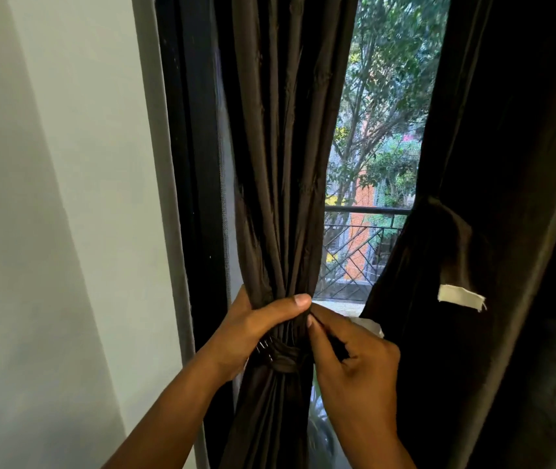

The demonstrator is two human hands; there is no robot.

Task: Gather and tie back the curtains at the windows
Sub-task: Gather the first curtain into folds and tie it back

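While the left hand [253, 328] wraps round the gathered waist of the dark brown curtain [280, 164], thumb laid across the front of the pleats and fingers curled out of sight behind, the right hand [354, 357] comes in from the other side, fingertips [314, 321] pinching at the bunched folds just beside that thumb; what exactly it nips, fabric or the tail of the tie, is too dark to tell; just below both hands a tieback band [285, 362] of the same brown cloth already circles the bundle, with a glint of something metal at its left edge, perhaps a hook or clip; so the gather looks done and this is the fastening and tidying step, by my reading; the next move calls for the left hand to keep the bundle squeezed tight so the pleats do not slip out, while the right tucks or secures the loose end; outward now, the curtain hangs against the black window frame [192, 164] next to a pale wall [66, 198]; through the gap of glass, a balcony railing [354, 252] and green trees [395, 96]; on the right a second dark curtain [523, 198] hangs, cinched at mid-height, with a white tag [461, 297] on it.
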